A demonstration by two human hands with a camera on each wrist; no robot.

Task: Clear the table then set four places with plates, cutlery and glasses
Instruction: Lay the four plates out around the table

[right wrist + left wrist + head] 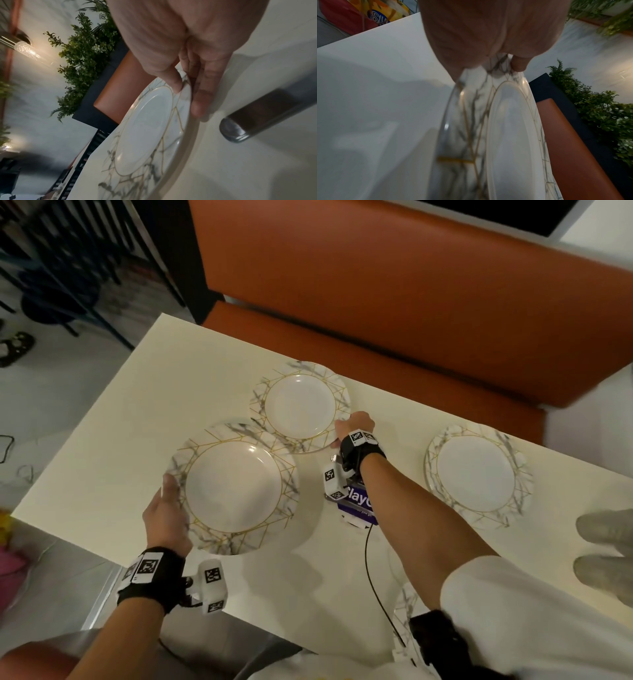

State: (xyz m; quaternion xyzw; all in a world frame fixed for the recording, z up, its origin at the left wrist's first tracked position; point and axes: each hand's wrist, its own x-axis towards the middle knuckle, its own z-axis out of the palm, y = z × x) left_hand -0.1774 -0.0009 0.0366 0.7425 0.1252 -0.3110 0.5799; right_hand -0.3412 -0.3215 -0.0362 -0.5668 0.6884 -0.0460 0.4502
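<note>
Three white plates with grey marble and gold-line rims show on the cream table [102,419]. My left hand [168,508] grips the near plate [234,486] by its left rim, thumb on top, holding it above the table; the left wrist view shows that plate [505,135] pinched at the rim. My right hand [352,426] pinches the right rim of the far plate [299,405], thumb on top and fingers beneath, as the right wrist view shows on that plate [147,129]. The third plate [478,474] lies flat at the right.
An orange bench [394,313] runs along the table's far side. A dark cylindrical object [260,115] lies near my right hand in the right wrist view. Two grey shoes [606,549] are at the right edge. Another marbled plate edge [407,604] peeks under my right forearm.
</note>
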